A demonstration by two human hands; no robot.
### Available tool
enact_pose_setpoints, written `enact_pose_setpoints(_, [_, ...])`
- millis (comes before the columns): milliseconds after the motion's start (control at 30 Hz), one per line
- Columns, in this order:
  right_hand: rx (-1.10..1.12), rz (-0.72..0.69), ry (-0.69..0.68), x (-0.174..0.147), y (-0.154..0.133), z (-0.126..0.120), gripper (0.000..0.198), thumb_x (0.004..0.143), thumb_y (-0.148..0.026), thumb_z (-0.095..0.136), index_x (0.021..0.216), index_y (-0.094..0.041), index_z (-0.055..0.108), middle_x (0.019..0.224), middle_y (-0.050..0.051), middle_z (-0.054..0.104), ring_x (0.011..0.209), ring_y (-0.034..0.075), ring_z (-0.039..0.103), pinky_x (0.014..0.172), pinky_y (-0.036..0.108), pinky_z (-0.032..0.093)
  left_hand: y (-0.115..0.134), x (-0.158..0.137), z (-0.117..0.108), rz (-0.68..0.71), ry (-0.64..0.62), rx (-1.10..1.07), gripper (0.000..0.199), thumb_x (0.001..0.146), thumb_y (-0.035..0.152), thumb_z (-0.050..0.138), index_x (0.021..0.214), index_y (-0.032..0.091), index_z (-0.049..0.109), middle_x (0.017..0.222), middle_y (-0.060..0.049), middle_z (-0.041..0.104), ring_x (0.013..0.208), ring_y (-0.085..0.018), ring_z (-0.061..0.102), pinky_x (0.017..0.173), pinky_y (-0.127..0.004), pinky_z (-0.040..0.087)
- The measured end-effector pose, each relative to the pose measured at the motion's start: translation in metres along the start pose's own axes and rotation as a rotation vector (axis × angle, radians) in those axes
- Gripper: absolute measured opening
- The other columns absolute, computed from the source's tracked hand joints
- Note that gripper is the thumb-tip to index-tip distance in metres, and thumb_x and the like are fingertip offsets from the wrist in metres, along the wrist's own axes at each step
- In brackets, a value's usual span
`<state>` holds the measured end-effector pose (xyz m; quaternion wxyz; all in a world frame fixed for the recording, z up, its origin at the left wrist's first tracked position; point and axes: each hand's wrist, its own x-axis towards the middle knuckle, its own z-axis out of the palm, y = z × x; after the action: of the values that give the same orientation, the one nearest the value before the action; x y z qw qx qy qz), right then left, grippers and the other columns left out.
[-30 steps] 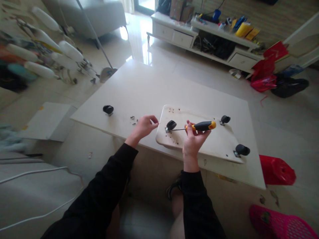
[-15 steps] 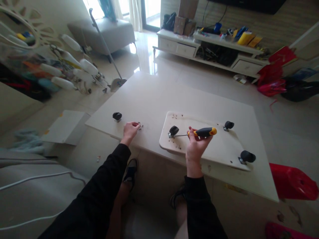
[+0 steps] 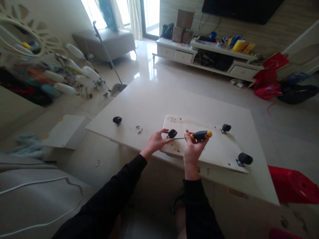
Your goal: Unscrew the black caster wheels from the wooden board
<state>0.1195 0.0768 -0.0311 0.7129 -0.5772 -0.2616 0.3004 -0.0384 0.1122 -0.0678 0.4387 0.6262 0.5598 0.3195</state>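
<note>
My right hand (image 3: 193, 149) is closed round a screwdriver (image 3: 201, 135) with a black and yellow handle, its shaft lying nearly level and pointing left. The shaft's tip reaches the base of a black caster wheel (image 3: 172, 133) on a white board (image 3: 199, 149). My left hand (image 3: 157, 141) grips this caster from the left, thumb in front and index finger behind; whether a small screw is between them is hidden. To the left, several small screws (image 3: 139, 130) lie on the white table (image 3: 149, 99).
Two more casters, one at the far right (image 3: 226, 128) and one at the near right (image 3: 245, 158), stand on the board. A loose caster (image 3: 117, 120) is on the table's left. A red stool (image 3: 292, 184) is beside the right edge; a white box (image 3: 66, 131) lies on the floor at left.
My left hand has moved right, from the small screws to the caster on the board. The screwdriver stays in my right hand at that caster. The view has shifted slightly.
</note>
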Motion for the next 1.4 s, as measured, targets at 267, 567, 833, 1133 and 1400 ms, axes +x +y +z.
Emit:
enact_pose_setpoints(267, [0.004,0.003,0.013,0.002,0.002,-0.002,0.067,0.077,-0.037,0.086,0.128,-0.024,0.044,0.101,0.0,0.073,0.101,0.025,0.082,0.109,0.057,0.062,0.027,-0.004,0.014,-0.152,0.086,0.195,0.035,0.082,0.041,0.086,0.113,0.025,0.078,0.117,-0.009,0.083,0.11,-0.031,0.078,0.092,-0.043,0.057])
enact_pose_setpoints(567, [0.042,-0.044,0.102,0.002,-0.015,-0.013,0.07,0.077,-0.038,0.086,0.13,-0.026,0.042,0.101,0.001,0.072,0.097,0.025,0.081,0.105,0.06,0.065,-0.015,0.048,-0.081,-0.248,0.315,0.258,0.041,0.082,0.046,0.08,0.113,0.018,0.081,0.109,-0.01,0.084,0.093,-0.022,0.079,0.073,-0.029,0.054])
enact_pose_setpoints(833, [0.053,0.004,0.078,-0.004,-0.021,-0.015,0.057,0.076,-0.038,0.087,0.114,-0.026,0.045,0.1,0.0,0.073,0.101,0.026,0.082,0.11,0.062,0.062,-0.064,0.074,-0.172,-0.508,0.355,0.534,0.029,0.077,0.036,0.08,0.097,0.014,0.079,0.086,-0.013,0.082,0.087,-0.027,0.077,0.072,-0.031,0.052])
enact_pose_setpoints(1133, [0.045,0.015,0.033,-0.007,-0.024,-0.019,0.056,0.078,-0.041,0.087,0.114,-0.026,0.047,0.098,0.001,0.073,0.103,0.028,0.082,0.11,0.063,0.061,-0.047,0.048,-0.183,-0.427,0.361,0.565,0.048,0.093,0.037,0.063,0.134,0.013,0.066,0.122,-0.018,0.08,0.095,-0.027,0.078,0.086,-0.033,0.056])
enact_pose_setpoints(1400, [0.097,0.013,0.018,-0.027,-0.03,-0.015,0.061,0.075,-0.036,0.086,0.117,-0.027,0.044,0.097,-0.001,0.073,0.098,0.027,0.082,0.107,0.061,0.063,-0.142,-0.23,-0.174,-0.394,0.38,0.375,0.037,0.08,0.06,0.055,0.105,0.034,0.061,0.093,-0.002,0.076,0.074,-0.027,0.075,0.081,-0.042,0.063])
